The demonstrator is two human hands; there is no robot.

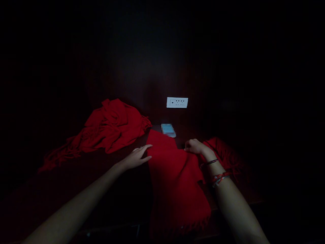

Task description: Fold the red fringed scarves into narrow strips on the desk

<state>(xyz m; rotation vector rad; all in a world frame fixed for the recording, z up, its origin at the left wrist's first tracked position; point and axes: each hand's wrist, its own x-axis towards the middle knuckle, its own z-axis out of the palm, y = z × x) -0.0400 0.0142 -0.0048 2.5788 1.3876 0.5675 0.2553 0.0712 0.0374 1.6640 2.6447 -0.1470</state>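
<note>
Red scarf (177, 176) on dark desk (132, 189), left hand (138, 157) at its left edge, grip wide, right hand (195, 146) pinching its fold opposite, long axis front-to-back, fringed end pointing toward the camera

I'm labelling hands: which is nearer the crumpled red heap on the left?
Left. The left hand is in front of the right end of the heap; the right hand is farther right, across the spread cloth.
</note>
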